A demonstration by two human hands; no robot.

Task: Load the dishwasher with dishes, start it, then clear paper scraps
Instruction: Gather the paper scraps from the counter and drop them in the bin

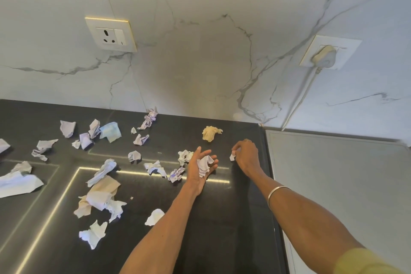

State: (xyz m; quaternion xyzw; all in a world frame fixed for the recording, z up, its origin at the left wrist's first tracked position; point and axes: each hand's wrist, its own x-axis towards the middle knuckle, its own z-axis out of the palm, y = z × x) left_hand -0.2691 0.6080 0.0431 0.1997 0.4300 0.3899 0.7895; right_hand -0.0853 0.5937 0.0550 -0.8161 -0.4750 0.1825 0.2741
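Nearest the camera, two bare forearms reach out over a dark, glossy surface [233,218]; the right one carries a thin metal bangle [278,191] and a yellow sleeve [364,262] shows at the lower right corner. Near the front edge lie a crumpled white scrap [93,234] and a small white scrap [155,217] just beside the left forearm. A little farther in, a heap of white and tan paper [100,196] sits left of centre, and a large flat white piece [17,183] lies by the left edge.

Midway across, the left hand [200,169] is turned palm up with fingers loosely spread, cradling a crumpled white wad [205,163]. The right hand [246,154], close to the surface's right edge, is curled downward and pinches a small white bit [232,156] at its fingertips. More scraps lie just left of the left hand, among them a purple-marked scrap [176,174].

Farther back, a yellowish wad [210,133] lies alone near the back right corner; a pale blue piece [111,131] and other white scraps are scattered toward the back left. A twisted scrap [149,118] touches the back edge. Behind rises a marble wall [200,51] with an empty socket [110,34] on the left and a plugged socket [324,54] on the right.
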